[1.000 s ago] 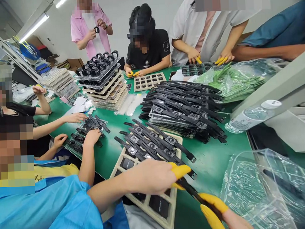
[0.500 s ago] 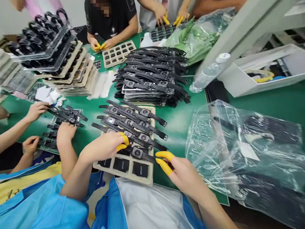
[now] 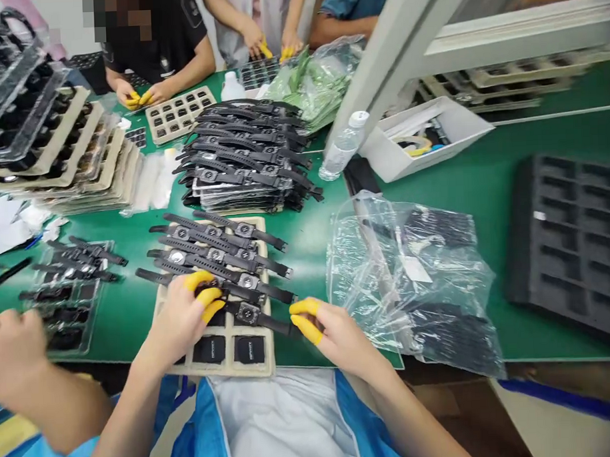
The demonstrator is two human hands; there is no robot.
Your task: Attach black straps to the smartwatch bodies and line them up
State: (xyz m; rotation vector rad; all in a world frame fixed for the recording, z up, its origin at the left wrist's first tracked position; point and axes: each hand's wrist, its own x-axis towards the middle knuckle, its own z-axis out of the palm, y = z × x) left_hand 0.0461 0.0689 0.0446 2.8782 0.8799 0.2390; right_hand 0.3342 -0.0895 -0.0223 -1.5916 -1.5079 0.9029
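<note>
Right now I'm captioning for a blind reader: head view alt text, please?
A left hand and right hand with yellow finger covers hold a black watch over a beige tray of watches on a green table; a watch stack stands behind, a clear bag to the right.

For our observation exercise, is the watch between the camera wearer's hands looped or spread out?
Spread out: the watch has one strap running straight to the right hand; the left hand partly hides the other.
</note>
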